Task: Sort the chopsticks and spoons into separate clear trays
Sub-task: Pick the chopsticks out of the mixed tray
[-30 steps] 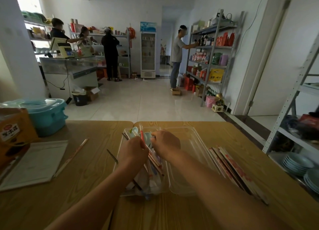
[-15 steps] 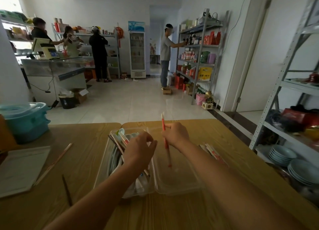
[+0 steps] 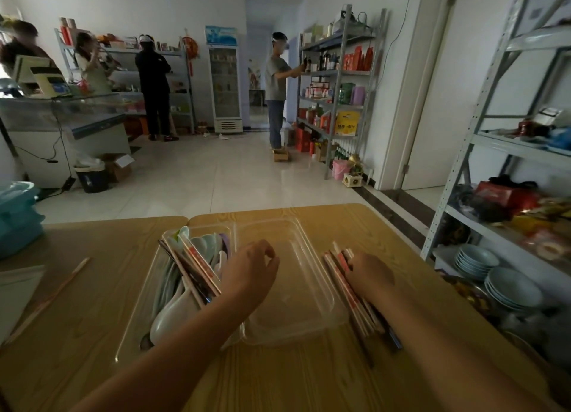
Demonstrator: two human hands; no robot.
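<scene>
My right hand (image 3: 369, 274) lies flat on the chopstick pile (image 3: 352, 291), gripping nothing I can see; left hand (image 3: 248, 272) hovers half-curled and empty over the trays (image 3: 312, 288).

Yellow wood-grain bench (image 3: 309, 377): smooth, faint sheen. Two clear plastic trays (image 3: 312, 288), glossy. Pale glazed spoons (image 3: 173, 316), shiny, possibly ceramic; view dim. Red-and-white wrapped chopsticks (image 3: 349, 291): sleeves look like matt paper. Grey metal shelf rack (image 3: 463, 152), dull painted finish.
</scene>
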